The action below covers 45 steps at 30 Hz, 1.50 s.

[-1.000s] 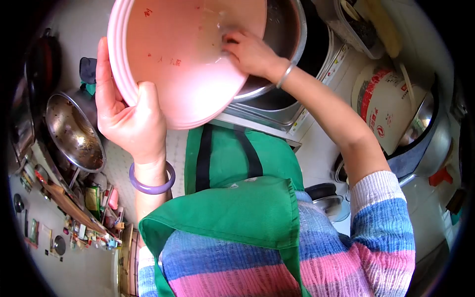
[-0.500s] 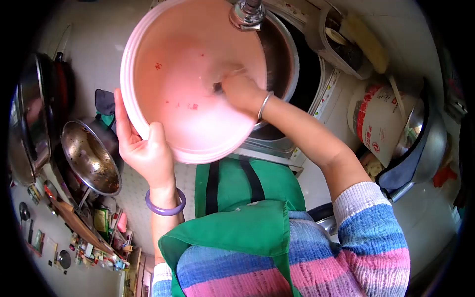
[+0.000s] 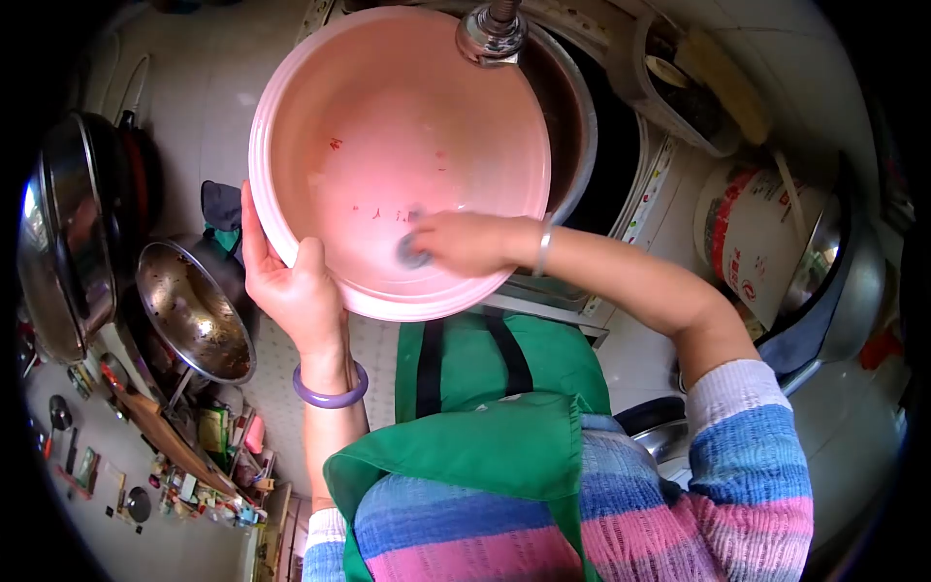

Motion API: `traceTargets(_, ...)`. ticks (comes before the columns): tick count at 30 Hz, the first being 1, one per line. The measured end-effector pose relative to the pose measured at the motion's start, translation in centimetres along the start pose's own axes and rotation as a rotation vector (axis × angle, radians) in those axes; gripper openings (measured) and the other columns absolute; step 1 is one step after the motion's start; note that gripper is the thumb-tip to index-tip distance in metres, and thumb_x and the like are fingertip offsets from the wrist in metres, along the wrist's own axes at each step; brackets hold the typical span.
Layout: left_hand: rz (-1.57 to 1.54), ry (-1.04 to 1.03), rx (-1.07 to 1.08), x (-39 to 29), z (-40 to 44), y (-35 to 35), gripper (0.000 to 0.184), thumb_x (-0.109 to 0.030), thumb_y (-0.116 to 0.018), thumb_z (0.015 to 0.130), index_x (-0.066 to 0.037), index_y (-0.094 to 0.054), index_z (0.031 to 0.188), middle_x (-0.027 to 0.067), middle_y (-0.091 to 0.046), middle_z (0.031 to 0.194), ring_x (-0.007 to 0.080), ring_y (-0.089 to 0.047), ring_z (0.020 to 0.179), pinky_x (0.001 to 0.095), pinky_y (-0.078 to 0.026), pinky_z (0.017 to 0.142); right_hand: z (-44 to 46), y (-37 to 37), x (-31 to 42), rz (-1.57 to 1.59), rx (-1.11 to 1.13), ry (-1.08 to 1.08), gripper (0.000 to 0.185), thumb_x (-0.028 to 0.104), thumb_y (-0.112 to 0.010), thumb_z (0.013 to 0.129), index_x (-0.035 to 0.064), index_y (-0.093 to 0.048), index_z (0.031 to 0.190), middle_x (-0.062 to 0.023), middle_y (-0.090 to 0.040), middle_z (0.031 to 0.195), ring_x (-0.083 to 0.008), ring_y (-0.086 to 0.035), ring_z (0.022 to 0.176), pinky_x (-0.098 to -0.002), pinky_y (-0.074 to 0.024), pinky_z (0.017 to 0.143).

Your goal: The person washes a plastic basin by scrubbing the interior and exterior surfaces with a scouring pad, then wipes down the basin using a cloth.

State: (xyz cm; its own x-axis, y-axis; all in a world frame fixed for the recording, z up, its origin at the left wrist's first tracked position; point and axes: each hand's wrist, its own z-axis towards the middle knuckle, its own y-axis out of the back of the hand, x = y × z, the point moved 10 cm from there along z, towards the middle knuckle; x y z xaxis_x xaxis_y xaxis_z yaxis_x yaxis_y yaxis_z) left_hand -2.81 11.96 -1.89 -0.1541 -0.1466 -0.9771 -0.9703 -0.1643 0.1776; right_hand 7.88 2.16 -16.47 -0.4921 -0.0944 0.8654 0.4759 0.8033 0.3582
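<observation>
A large pink basin (image 3: 260, 160) is tilted up over the sink area, its inside facing me and marked with small red characters. My left hand (image 3: 303, 296) grips its lower left rim, thumb inside and fingers behind. Inside the basin, my right hand (image 3: 473, 242) is closed around a small grey scrubber (image 3: 414, 252) and presses it to the lower inner surface. Motion blurs the scrubber, so its exact material is unclear. Behind the basin, the edge of a round steel pot (image 3: 584, 126) shows at the right.
A metal tap (image 3: 491, 39) hangs just over the basin's top edge. To the left are a stained wok (image 3: 194, 315) and a large lidded pan (image 3: 58, 242). A utensil holder (image 3: 669, 92) and a white-and-red container (image 3: 752, 238) stand to the right.
My right hand has swept with the scrubber from the basin's middle right down to its lower part. The basin, still in my left hand, appears slightly further right in view.
</observation>
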Motion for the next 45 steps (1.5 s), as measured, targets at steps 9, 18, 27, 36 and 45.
traceTargets(9, -0.074, 0.057, 0.018, 0.8, 0.0, -0.2, 0.066, 0.014, -0.046, 0.072, 0.006, -0.035, 0.137, 0.0153, -0.05, 0.13, 0.0193, -0.053, 0.114, 0.0307, -0.04, 0.098, 5.9, 9.1, -5.6, -0.774, -0.256, -0.221, 0.04, 0.01, -0.049, 0.081, -0.0065, -0.053, 0.118, -0.0199, -0.047, 0.129, -0.037, -0.038, 0.124, -0.0433, -0.0335, 0.103)
traceTargets(18, -0.073, 0.108, -0.032, 1.9, -0.3, 0.5, 0.063, 0.014, -0.048, 0.074, 0.007, -0.037, 0.136, 0.0148, -0.052, 0.128, 0.0189, -0.054, 0.112, 0.0302, -0.041, 0.097, -0.1, 4.3, 2.4, -0.13, -0.263, 0.085, 0.03, 0.008, -0.046, 0.084, -0.0018, -0.057, 0.11, -0.0207, -0.046, 0.126, -0.0334, -0.051, 0.11, -0.0377, -0.0427, 0.094)
traceTargets(27, -0.13, 0.15, -0.034, 2.8, -0.5, 0.7, 0.06, 0.012, -0.052, 0.079, 0.006, -0.036, 0.136, 0.0145, -0.052, 0.127, 0.0182, -0.055, 0.109, 0.0297, -0.043, 0.096, 2.4, 12.5, -9.0, -0.119, -0.856, -0.237, 0.038, 0.009, -0.049, 0.083, -0.0076, -0.046, 0.117, -0.0273, -0.046, 0.117, -0.0405, -0.051, 0.1, -0.0442, -0.0424, 0.089)
traceTargets(36, -0.132, 0.281, -0.064, 5.3, 0.0, 1.4, 0.042, -0.012, -0.045, 0.097, 0.005, -0.038, 0.135, 0.0151, -0.053, 0.126, 0.0193, -0.056, 0.107, 0.0287, -0.045, 0.093, 5.3, 8.7, 7.0, 0.383, -0.68, 0.382, 0.019, 0.0, -0.052, 0.077, 0.0024, -0.056, 0.096, -0.0134, -0.056, 0.092, -0.0273, -0.056, 0.085, -0.0375, -0.0462, 0.076)
traceTargets(45, -0.173, 0.351, -0.088, 6.4, -1.0, 1.3, 0.042, -0.018, -0.034, 0.1, 0.005, -0.037, 0.135, 0.0168, -0.055, 0.122, 0.0222, -0.057, 0.108, 0.0324, -0.046, 0.093, 6.3, 10.9, 6.3, 0.544, -0.869, 0.286, 0.019, 0.007, -0.063, 0.078, 0.0026, -0.061, 0.096, -0.0094, -0.063, 0.081, -0.0142, -0.06, 0.071, -0.0282, -0.0491, 0.065)
